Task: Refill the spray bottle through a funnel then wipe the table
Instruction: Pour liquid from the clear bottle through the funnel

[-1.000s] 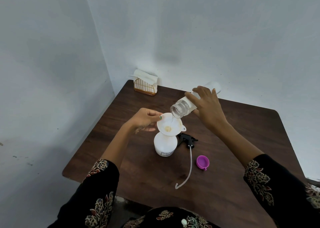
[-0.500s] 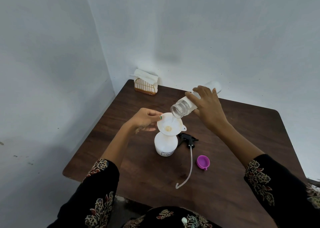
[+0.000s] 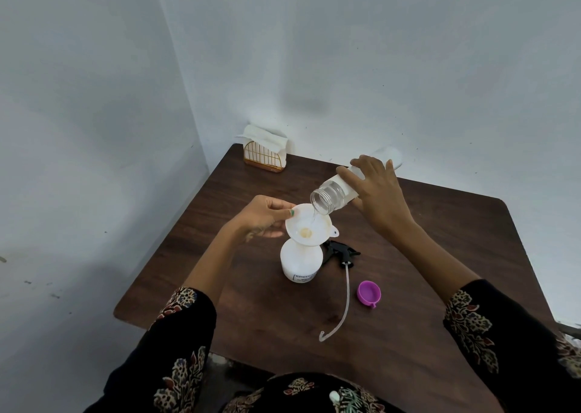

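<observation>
While the right hand (image 3: pixel 382 197) clamps the tilted refill bottle (image 3: pixel 333 196) over the funnel (image 3: pixel 308 225) in the spray bottle (image 3: pixel 301 263) mid-table (image 3: pixel 440 255), the left hand (image 3: pixel 262 219) pinches the rim; pouring too fast could overflow or tip it.

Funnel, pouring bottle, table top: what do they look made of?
Funnel: likely matte white plastic, moulded tab on its rim, yellowish stain at the throat.
Pouring bottle: clear plastic probably; threaded neck is see-through, glass not ruled out.
Table top: dark wood or wood-look laminate, visible grain, low sheen.
</observation>
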Demonstrator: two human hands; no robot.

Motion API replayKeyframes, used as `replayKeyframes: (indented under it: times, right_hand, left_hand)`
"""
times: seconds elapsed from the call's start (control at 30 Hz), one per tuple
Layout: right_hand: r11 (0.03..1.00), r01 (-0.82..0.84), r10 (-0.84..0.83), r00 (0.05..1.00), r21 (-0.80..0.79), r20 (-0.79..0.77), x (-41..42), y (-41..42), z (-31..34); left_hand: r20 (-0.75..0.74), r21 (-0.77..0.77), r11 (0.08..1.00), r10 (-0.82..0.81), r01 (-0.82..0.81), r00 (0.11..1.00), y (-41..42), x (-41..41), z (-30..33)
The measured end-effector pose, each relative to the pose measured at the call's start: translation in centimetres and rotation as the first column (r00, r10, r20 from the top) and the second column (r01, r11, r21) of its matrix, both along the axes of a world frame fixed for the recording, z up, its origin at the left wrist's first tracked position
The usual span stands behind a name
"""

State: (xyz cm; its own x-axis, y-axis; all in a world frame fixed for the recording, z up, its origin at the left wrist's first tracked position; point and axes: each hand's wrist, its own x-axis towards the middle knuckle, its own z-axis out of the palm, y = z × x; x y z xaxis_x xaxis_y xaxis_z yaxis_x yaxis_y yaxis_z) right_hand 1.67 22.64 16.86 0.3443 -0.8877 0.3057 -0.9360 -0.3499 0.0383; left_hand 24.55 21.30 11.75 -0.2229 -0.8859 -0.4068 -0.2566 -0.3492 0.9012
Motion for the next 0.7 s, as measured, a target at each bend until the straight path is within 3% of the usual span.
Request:
replayKeyframes:
  times: [0.7]
  right_hand:
    - [1.0, 0.01, -0.01, 1.0, -0.009, -0.028, 0.02, -0.07, -0.33]
  left_hand:
    - [-0.005, -0.011, 1.0, -0.002, 0.002, 1.0, -0.02, 0.12, -0.03]
